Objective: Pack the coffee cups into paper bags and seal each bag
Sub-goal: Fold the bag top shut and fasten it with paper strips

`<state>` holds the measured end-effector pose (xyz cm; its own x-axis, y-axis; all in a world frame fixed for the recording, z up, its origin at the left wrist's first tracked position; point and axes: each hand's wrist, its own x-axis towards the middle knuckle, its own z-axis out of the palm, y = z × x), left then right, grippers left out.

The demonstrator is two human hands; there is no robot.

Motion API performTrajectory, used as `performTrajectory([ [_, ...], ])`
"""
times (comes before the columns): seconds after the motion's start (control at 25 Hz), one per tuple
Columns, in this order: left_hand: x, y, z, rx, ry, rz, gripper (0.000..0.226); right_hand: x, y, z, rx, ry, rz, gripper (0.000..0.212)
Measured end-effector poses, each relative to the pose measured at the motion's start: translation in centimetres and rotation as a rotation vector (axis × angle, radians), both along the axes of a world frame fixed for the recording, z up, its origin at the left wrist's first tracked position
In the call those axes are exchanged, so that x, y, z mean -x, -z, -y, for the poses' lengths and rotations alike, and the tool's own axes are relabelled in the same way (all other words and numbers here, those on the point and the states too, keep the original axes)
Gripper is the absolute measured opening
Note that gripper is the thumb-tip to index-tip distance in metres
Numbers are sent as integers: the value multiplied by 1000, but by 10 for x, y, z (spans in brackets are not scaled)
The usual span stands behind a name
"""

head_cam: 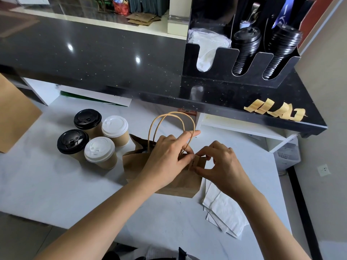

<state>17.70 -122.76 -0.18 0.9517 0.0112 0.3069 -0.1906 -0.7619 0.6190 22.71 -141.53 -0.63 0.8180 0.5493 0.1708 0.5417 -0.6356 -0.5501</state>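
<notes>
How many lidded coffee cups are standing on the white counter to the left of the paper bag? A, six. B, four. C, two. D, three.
B: four coffee cups stand in a cluster left of the paper bag, two with black lids and two with white lids.

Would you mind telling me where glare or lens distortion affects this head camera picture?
Head view: two bright ceiling-light reflections glare on the glossy black speckled counter; wide-angle distortion bows that counter's front edge and tilts the black lid organiser; the brown paper bag and both hands stay sharp.
</notes>
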Motion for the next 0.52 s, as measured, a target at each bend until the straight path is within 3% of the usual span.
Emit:
performTrajectory([
  [0.32,3,-4,1,8,1,-18,62,2,2,-3,15,-11,37,28],
  [0.52,6,-9,2,19,-15,-8,59,-1,1,3,-126,-8,53,17],
])
